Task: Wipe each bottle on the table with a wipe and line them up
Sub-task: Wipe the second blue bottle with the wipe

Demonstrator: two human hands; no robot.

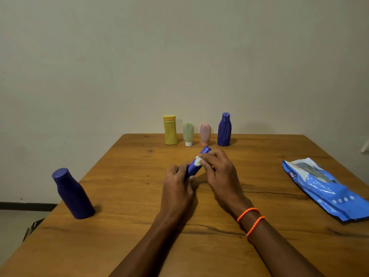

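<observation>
A plain room, likely in a home: a wooden table [139, 246] pushed against a bare, off-white wall [139, 56], with toiletry-style bottles [170, 129] and a blue pack of wipes [327, 188] on it, dimly lit.

Only one view here, head cam, worn by person, looking forward and down across wooden surface [199, 246]. Wide-angle, edges bend a bit. Pretty close in: forearms enter from bottom edge, left hand [176, 185] and right hand [218, 172] sit mid-frame. Far edge of surface just beyond hands, plain wall [179, 56] fills whole top half. No second view, nothing shared.
</observation>
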